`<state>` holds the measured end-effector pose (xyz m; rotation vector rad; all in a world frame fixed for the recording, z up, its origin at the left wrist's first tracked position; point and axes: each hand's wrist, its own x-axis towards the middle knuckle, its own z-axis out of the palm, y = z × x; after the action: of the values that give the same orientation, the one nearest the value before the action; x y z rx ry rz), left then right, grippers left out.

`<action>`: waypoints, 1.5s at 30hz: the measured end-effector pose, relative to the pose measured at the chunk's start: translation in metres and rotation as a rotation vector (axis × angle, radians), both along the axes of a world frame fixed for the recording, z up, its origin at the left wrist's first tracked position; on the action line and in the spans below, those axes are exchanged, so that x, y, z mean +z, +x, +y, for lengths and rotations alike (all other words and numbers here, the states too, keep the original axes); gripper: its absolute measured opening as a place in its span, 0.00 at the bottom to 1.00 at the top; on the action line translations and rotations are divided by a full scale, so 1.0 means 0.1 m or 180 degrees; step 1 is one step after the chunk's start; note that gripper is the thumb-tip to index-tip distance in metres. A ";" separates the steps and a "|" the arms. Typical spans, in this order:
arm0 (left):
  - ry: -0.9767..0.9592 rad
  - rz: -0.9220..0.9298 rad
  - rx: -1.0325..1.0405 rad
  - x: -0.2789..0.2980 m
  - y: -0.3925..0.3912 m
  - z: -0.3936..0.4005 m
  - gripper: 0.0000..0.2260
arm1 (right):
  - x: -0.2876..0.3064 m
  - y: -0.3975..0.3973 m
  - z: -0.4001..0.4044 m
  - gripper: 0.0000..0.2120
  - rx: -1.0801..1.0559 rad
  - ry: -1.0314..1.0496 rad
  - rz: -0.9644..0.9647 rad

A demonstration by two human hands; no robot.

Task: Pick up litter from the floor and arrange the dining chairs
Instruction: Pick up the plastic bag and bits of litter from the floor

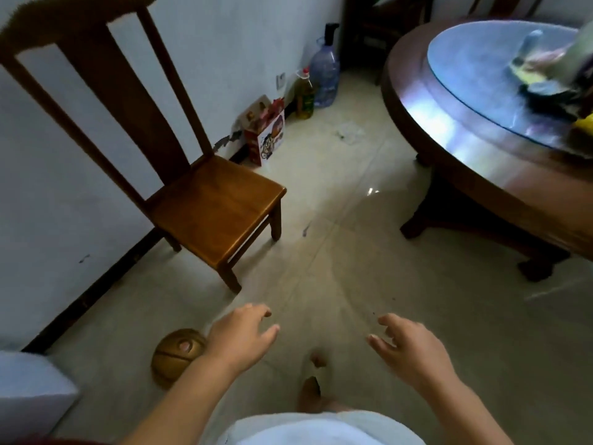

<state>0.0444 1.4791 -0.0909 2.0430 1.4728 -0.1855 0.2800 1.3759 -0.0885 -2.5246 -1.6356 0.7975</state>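
A brown wooden dining chair [211,203] stands against the white wall at the left, its seat turned toward the room. A crumpled clear wrapper [349,133] lies on the tiled floor further off, between the chair and the table. A small dark scrap [305,230] lies on the floor by the chair's front leg. My left hand [240,338] and my right hand [410,348] hover low in front of me, fingers spread, holding nothing. Both hands are well short of the chair and the litter.
A round wooden table [449,168] with a glass turntable and blurred items fills the right. By the wall stand a printed carton [266,136], an oil bottle [304,94] and a big water jug [325,72]. A basketball [175,356] lies near my left arm; a white box [29,390] sits at bottom left.
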 end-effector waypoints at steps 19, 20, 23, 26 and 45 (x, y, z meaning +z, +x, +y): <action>-0.0349 -0.0024 -0.0137 -0.65 1.33 4.41 0.18 | -0.47 1.01 4.30 0.23 0.0165 -0.0260 0.0181; -0.0407 0.0042 -0.0200 -0.72 1.39 4.64 0.18 | -0.53 1.02 4.51 0.23 0.0159 -0.0320 0.0221; -0.0476 0.0196 -0.0427 -1.00 1.61 5.39 0.19 | -0.84 1.15 5.21 0.22 0.0160 -0.0434 0.0306; -0.0510 0.0278 -0.0543 -1.32 1.82 5.89 0.20 | -1.17 1.28 5.73 0.22 0.0050 -0.0468 0.0404; -0.0740 0.1315 -0.2855 -5.31 3.01 6.90 0.22 | -5.89 1.91 6.78 0.20 0.0617 -0.0986 0.0708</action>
<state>0.3455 2.1694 -0.6223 2.4037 0.5748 -1.1279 0.4714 2.0537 -0.6778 -2.3670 -1.8196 1.3954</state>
